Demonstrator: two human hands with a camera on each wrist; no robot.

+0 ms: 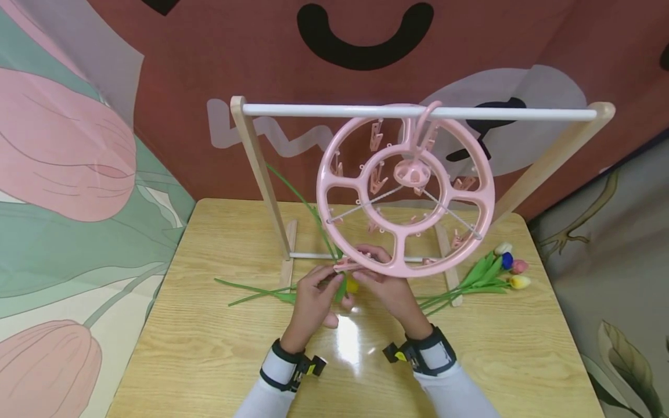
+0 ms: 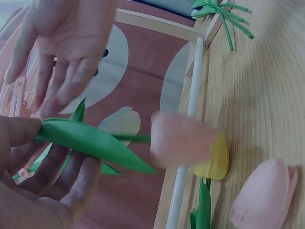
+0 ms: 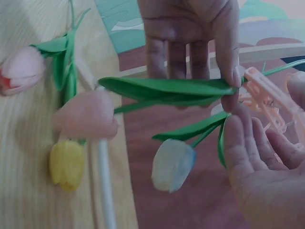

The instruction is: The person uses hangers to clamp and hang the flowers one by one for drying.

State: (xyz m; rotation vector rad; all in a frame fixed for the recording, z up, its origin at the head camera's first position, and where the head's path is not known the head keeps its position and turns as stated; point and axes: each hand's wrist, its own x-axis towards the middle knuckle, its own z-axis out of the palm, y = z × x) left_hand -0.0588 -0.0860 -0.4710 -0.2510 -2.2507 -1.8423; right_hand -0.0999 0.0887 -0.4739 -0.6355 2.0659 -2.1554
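Rack (image 1: pixel 262 177) stands toward the back of the table (image 1: pixel 198 354); backdrop (image 1: pixel 251 52) behind. Hanger (image 1: pixel 412 174) hooked over the top bar (image 1: pixel 313 110), right of its centre. My left hand (image 1: pixel 312 296) is at the hanger's near-left rim, my right hand (image 1: pixel 393 293) just right of it, a clip (image 1: pixel 345 265) between. Held tulip (image 3: pixel 164 90) in my left fingers, head above the table; second tulip (image 3: pixel 174 164) beside my right fingers. Beneath my hands, loose tulips (image 3: pixel 66 164) on the table, stems running left past the left foot (image 1: pixel 286 280). Bunch (image 1: pixel 483 273) at right, heads outward, stems across the right foot (image 1: pixel 444 249).
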